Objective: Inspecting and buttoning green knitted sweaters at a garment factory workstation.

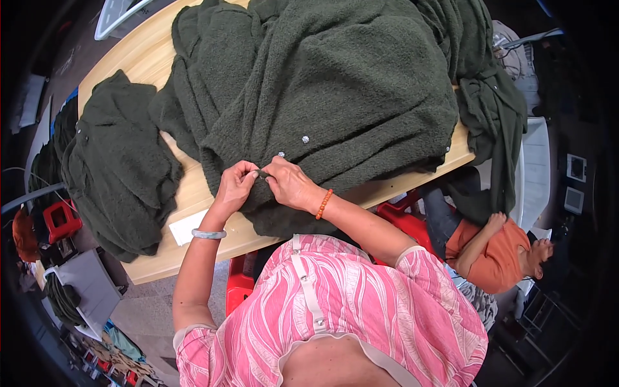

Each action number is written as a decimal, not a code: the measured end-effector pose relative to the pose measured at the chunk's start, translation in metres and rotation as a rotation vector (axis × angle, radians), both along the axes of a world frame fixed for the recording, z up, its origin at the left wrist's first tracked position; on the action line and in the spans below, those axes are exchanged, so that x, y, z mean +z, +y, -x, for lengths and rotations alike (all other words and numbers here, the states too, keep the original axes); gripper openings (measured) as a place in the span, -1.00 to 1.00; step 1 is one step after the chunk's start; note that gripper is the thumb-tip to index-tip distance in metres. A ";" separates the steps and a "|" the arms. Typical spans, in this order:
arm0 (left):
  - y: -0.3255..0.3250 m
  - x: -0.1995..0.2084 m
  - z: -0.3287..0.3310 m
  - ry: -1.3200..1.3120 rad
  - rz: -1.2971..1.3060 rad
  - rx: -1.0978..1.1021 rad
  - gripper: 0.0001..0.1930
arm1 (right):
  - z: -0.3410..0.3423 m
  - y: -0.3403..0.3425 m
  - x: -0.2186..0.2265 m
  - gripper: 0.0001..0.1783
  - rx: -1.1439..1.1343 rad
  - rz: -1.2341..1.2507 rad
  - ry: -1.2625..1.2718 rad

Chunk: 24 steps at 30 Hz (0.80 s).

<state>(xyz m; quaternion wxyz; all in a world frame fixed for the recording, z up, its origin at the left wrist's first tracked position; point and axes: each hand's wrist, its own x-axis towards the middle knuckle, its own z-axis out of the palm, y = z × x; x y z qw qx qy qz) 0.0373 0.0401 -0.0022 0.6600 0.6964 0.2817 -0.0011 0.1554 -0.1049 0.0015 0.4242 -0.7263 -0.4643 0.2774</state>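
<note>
A large dark green knitted garment [361,90] lies spread and folded over the wooden table [206,242]. At its near edge my left hand [237,186] pinches a bit of the knit, fingertips closed. Right beside it my right hand [291,182] pinches the same edge, so the two sets of fingertips almost meet. Something small and pale shows between the fingertips, too small to name. Just above my right hand sits a sparkly round button [281,155], and a second button [305,139] lies farther up the fabric.
Another dark green garment [122,168] lies at the table's left end. More green knit [493,116] hangs over the right edge, beside a white bin [534,168]. A white paper slip [187,227] rests near my left wrist. A person in an orange top [487,258] sits at the right, holding hanging fabric.
</note>
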 end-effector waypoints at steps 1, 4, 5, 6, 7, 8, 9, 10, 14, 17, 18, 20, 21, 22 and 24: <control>0.000 -0.001 0.001 0.007 0.011 0.001 -0.91 | 0.001 0.000 0.004 -0.84 0.000 0.009 -0.028; -0.002 0.002 0.000 -0.012 0.033 0.035 -0.91 | 0.002 0.000 0.006 -0.85 -0.007 0.027 -0.040; -0.002 0.002 -0.001 -0.011 0.034 0.035 -0.91 | 0.003 0.000 0.006 -0.84 -0.015 0.035 -0.026; -0.002 0.002 -0.001 -0.017 0.043 0.038 -0.91 | 0.003 0.000 0.005 -0.84 -0.014 0.036 -0.026; -0.003 0.001 -0.001 -0.023 0.053 0.041 -0.91 | 0.003 -0.001 0.003 -0.84 -0.017 0.027 -0.009; -0.002 0.002 0.000 -0.023 0.054 0.042 -0.91 | 0.003 -0.002 0.002 -0.84 -0.019 0.018 0.007; -0.002 0.004 -0.001 -0.001 0.046 0.021 -0.91 | 0.002 -0.002 0.000 -0.84 -0.020 0.020 0.006; -0.001 0.005 -0.001 0.021 0.038 0.001 -0.92 | 0.002 -0.002 -0.002 -0.83 -0.020 0.018 0.011; -0.003 0.002 0.001 0.008 0.009 -0.002 -0.92 | 0.001 0.000 0.002 -0.82 -0.032 0.057 0.044; -0.006 0.006 0.000 -0.003 -0.035 0.022 -0.92 | 0.000 0.001 0.001 -0.83 -0.064 0.034 0.037; -0.006 0.006 0.000 -0.015 -0.066 0.011 -0.92 | 0.000 0.002 0.001 -0.83 -0.061 0.031 0.037; -0.006 0.007 0.001 -0.029 -0.103 0.003 -0.92 | -0.003 0.002 0.004 -0.83 -0.066 0.051 0.071; -0.008 0.008 0.001 -0.043 -0.128 -0.008 -0.92 | -0.004 0.002 0.005 -0.83 -0.065 0.046 0.067; -0.008 0.007 0.001 -0.057 -0.154 -0.019 -0.91 | -0.004 0.001 0.007 -0.83 -0.065 0.054 0.076; -0.007 0.004 0.004 -0.055 -0.152 -0.019 -0.91 | -0.004 0.000 0.008 -0.82 -0.064 0.055 0.080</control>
